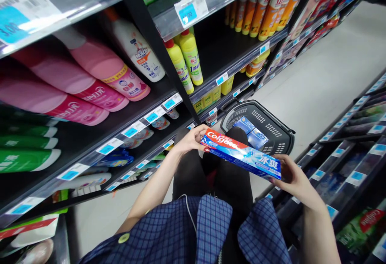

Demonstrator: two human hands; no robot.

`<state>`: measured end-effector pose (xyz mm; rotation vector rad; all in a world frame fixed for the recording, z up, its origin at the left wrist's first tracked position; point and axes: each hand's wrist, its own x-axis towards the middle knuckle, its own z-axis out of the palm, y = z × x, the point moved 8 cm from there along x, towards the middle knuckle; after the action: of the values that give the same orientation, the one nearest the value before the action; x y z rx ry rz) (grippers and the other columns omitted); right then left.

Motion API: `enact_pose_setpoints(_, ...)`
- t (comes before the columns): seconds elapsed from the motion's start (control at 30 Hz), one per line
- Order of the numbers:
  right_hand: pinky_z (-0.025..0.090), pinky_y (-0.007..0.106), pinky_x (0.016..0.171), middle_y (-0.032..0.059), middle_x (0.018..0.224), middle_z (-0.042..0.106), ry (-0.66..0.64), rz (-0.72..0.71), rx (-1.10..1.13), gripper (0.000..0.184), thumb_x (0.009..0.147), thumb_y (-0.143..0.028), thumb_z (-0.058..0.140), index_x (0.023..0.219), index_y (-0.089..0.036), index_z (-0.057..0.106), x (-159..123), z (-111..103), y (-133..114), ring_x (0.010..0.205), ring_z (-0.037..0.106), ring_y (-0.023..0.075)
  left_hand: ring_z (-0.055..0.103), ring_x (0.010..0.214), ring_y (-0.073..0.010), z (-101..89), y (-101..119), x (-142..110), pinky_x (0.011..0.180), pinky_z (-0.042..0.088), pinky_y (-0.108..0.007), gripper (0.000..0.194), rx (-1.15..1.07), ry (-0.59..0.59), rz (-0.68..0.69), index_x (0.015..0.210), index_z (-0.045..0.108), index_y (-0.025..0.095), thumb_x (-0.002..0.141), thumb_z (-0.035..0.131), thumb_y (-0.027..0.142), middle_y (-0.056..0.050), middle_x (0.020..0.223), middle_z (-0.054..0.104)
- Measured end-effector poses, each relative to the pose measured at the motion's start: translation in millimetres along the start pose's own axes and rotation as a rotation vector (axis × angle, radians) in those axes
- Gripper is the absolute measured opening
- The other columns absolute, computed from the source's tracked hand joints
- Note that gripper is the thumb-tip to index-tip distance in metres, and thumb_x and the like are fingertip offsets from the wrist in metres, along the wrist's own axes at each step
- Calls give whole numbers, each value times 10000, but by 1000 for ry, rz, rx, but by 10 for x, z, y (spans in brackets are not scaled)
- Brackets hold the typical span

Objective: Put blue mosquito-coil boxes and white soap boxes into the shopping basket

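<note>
Pinching the left end of a long toothpaste box (241,154) with the left hand (193,140), and pinching the other end with the right hand (292,180). Running longways from hand to hand, red end by the left hand, blue end by the right, slanting a bit closer to the body on the right. Touching both hands, with neither one nearer. Lying to the right of the left hand and to the left of the right hand, held up in the gap between. Beyond both hands, lower down: a black basket (279,124) with blue packs (245,124) inside. Too hard to tell how far below. Off to the left of the left hand: pink bottles (113,73).
</note>
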<state>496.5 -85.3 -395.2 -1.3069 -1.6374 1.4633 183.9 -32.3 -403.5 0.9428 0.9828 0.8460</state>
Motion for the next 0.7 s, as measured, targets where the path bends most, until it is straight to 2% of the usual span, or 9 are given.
enact_pose_setpoints(0.17,571,303,871,96,1170,635,117,-89,-85,533,761,-341,785,1213,-227,526,-128,-59,60,1017,666,221,631,1087,-237,99,-5,50,953,481,-354,662,37,-109,142,1024,627,145,434,928,148,-96,1113,689)
enact_pose_setpoints(0.3,561,329,902,98,1244,616,141,-143,-169,511,796,-347,747,1239,-245,514,-203,-118,0,1102,641,241,634,1084,-247,153,-1,118,960,481,-367,675,31,-136,188,1040,653,151,421,918,107,-93,1118,693)
enact_pose_setpoints(0.4,563,366,871,90,1199,630,153,-133,-396,506,799,-392,731,1234,-247,518,-219,-120,-58,1055,646,260,629,1083,-234,212,-56,159,967,478,-358,659,8,-163,173,1043,668,166,434,906,82,-75,1123,688)
enact_pose_setpoints(0.57,540,437,872,111,1144,618,123,-207,-813,471,834,-362,647,1257,-218,498,-178,65,22,1045,622,308,616,1106,-281,393,-405,319,939,502,-381,727,-4,-163,76,1037,662,159,364,936,146,-103,1158,662)
enact_pose_setpoints(0.63,536,426,864,127,1145,601,127,-250,-862,460,861,-355,610,1271,-196,475,-142,87,183,1043,614,305,612,1117,-299,486,-564,413,940,508,-400,757,13,-144,46,1062,642,159,367,938,194,-124,1202,642)
enact_pose_setpoints(0.7,535,404,842,132,1113,590,163,-284,-850,437,888,-374,583,1262,-179,468,-72,-3,428,1001,613,288,592,1165,-312,523,-694,467,962,503,-437,802,48,-101,38,1187,584,184,460,914,263,-153,1350,557)
